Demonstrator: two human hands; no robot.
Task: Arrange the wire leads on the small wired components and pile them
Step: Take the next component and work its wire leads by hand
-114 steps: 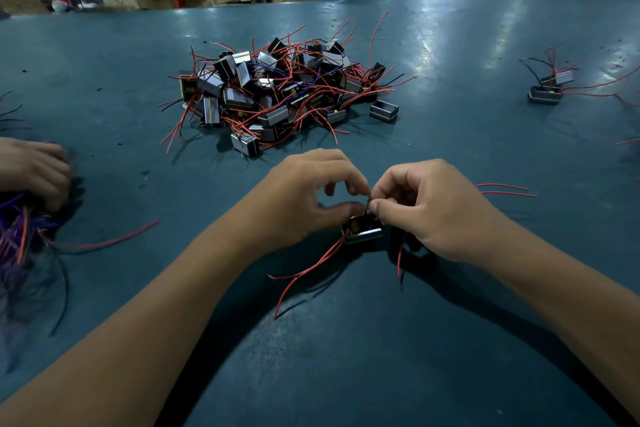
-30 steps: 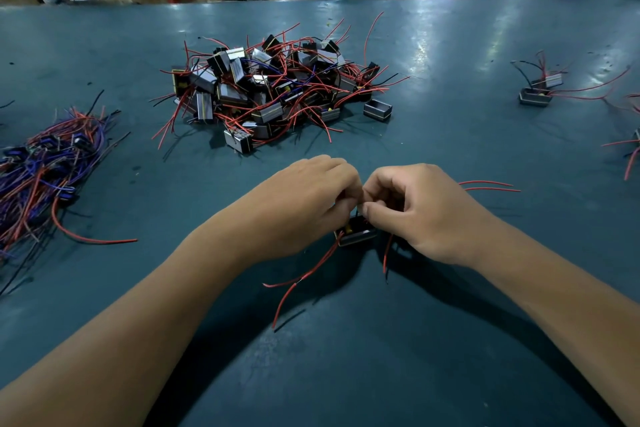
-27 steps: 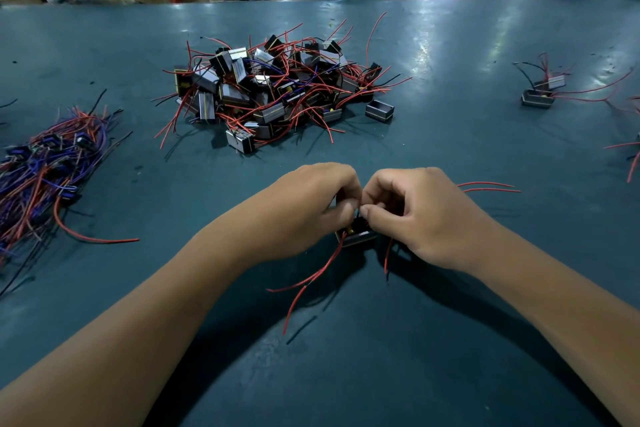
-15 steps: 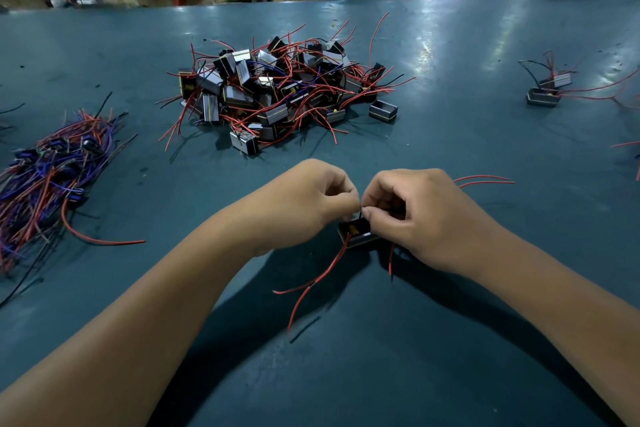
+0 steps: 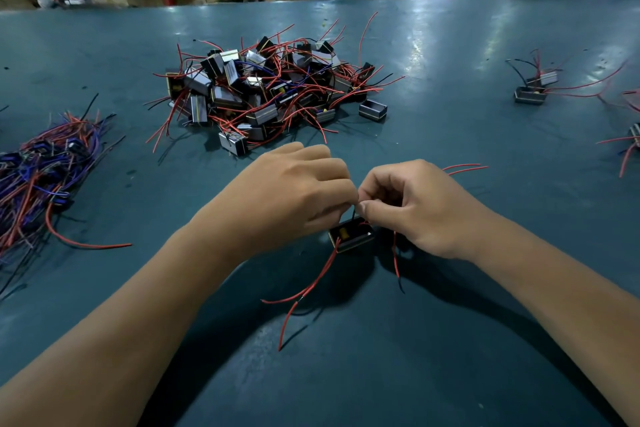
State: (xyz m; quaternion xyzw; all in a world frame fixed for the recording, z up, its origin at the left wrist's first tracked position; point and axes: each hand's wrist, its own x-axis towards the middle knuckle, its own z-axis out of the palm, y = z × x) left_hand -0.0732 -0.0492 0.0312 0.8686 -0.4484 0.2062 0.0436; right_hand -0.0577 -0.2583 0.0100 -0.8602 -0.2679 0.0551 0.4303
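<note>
both hands meet near the counter's middle, toward the near edge. left hand and right hand have fingers curled, fingertips touching, pinching a thin dark lead just above a small wired component that sits on the counter under them. its red leads trail toward the near edge; two more red ends poke out behind the right hand. big pile of components w/ red wires lies toward the far edge. bundle of purple/red wires at the left edge. a couple loose components near the right edge.
</note>
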